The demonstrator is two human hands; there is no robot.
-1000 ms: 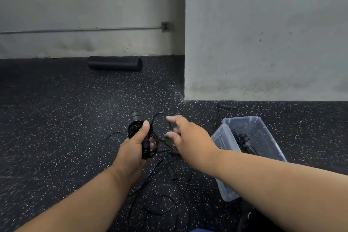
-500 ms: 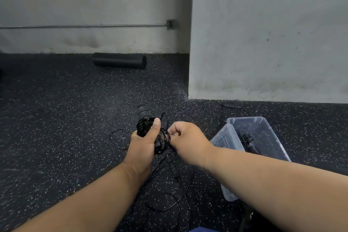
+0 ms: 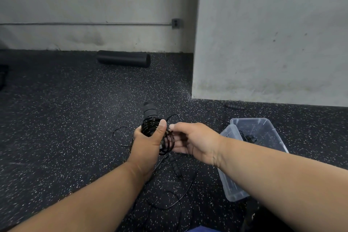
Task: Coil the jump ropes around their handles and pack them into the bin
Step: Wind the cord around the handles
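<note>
Clear bin [image 3: 267, 128] waits at right of frame, a coiled rope already inside. Centre frame, left hand [image 3: 148, 143] clamps the wrapped handle [image 3: 150, 112] upright; right hand [image 3: 195, 140] pinches the rope [image 3: 168, 142] beside it. Best to keep each turn snug, feeding floor slack steadily.
</note>
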